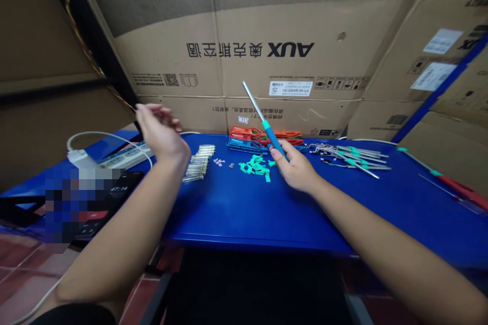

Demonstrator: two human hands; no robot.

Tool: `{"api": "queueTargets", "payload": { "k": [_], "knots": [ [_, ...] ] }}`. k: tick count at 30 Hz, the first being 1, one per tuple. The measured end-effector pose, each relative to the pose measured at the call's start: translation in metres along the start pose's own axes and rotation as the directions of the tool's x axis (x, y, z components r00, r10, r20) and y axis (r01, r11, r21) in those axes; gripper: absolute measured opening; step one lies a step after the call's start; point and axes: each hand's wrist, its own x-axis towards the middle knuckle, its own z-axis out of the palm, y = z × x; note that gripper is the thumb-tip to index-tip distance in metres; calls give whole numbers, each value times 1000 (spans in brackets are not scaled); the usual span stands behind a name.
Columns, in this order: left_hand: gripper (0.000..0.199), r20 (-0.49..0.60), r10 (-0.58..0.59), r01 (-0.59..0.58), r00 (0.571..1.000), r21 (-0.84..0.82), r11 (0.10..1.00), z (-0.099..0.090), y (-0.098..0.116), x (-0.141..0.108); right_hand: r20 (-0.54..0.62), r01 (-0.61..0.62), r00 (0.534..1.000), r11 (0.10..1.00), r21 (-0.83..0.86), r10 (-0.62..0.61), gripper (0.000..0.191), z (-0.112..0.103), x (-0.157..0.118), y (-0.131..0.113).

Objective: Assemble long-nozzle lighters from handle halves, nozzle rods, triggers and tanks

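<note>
My right hand [295,167] grips the blue handle of a slim tool [272,138], with a teal collar and a bare metal shaft pointing up and to the left. My left hand [162,129] is raised at the left, fingers loosely bent and apart, with no object visible in it. Between the hands, on the blue table, lie a pile of small teal pieces [256,166] and a row of metal rods [199,163]. Behind them are stacked red and blue plastic parts [247,137]. Several metal tubes with wires and teal collars [358,156] lie to the right.
A white power strip [127,156] and a phone [114,195] sit at the left. Tiny pale parts [219,162] lie near the rods. A red-handled tool [459,188] is at the right edge. Cardboard [244,20] walls the back of the blue table [244,213].
</note>
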Motion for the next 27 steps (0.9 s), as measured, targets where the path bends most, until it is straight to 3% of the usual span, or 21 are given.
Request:
{"api": "queueTargets", "payload": {
  "k": [3, 5, 6, 8, 9, 10, 11, 13, 14, 15, 17, 20, 21, 23, 25, 27],
  "knots": [
    [41, -132, 111, -119, 985, -56, 991, -4, 13, 27, -5, -101, 995, 990, 94, 102, 33, -2, -1, 1],
    [44, -138, 121, -126, 983, -24, 992, -7, 13, 35, -19, -119, 992, 987, 109, 122, 35, -4, 0, 2],
    [45, -89, 106, -104, 990, 29, 994, -8, 10, 37, -37, -121, 992, 988, 97, 125, 35, -5, 0, 2],
    [45, 144, 24, -60, 989, 255, 965, -11, 2, 33, -56, -118, 991, 991, 67, 122, 36, -9, 0, 2],
    [43, 320, -64, -77, 945, 409, 909, -13, -4, 29, -55, -109, 992, 993, 51, 112, 36, -12, 1, 3],
    [39, 492, -180, -149, 852, 557, 817, -15, -9, 23, -57, -90, 994, 995, 31, 92, 38, -16, 2, 4],
    [34, 628, -323, -265, 708, 660, 704, -16, -15, 17, -68, -65, 996, 998, 0, 65, 39, -20, 3, 6],
    [21, 714, -569, -520, 408, 694, 497, -19, -27, 3, -128, -17, 992, 996, -91, 5, 40, -33, 5, 12],
    [17, 694, -644, -612, 320, 671, 419, -19, -32, -3, -159, -1, 987, 990, -139, -21, 39, -41, 6, 15],
    [16, 667, -691, -671, 279, 651, 357, -20, -37, -9, -181, 5, 983, 984, -178, -38, 37, -49, 7, 19],
    [17, 622, -734, -720, 272, 638, 273, -19, -43, -16, -133, 10, 990, 972, -233, -42, 35, -68, 6, 25],
    [17, 594, -748, -732, 296, 644, 222, -18, -47, -19, 188, 48, 982, 976, -213, -7, 35, -89, 2, 26],
    [17, 591, -749, -738, 300, 642, 210, -17, -47, -19, 330, 67, 944, 980, -189, -1, 35, -92, 1, 24],
    [16, 592, -747, -749, 304, 632, 196, -17, -47, -19, 566, 93, 824, 985, -144, 4, 34, -92, -2, 17],
    [15, 595, -746, -759, 298, 622, 192, -17, -47, -19, 697, 95, 717, 988, -124, 18, 32, -86, -4, 10],
    [16, 596, -747, -763, 295, 617, 192, -17, -48, -21, 744, 107, 667, 985, -137, 31, 30, -78, -6, 6]
  ]
}}
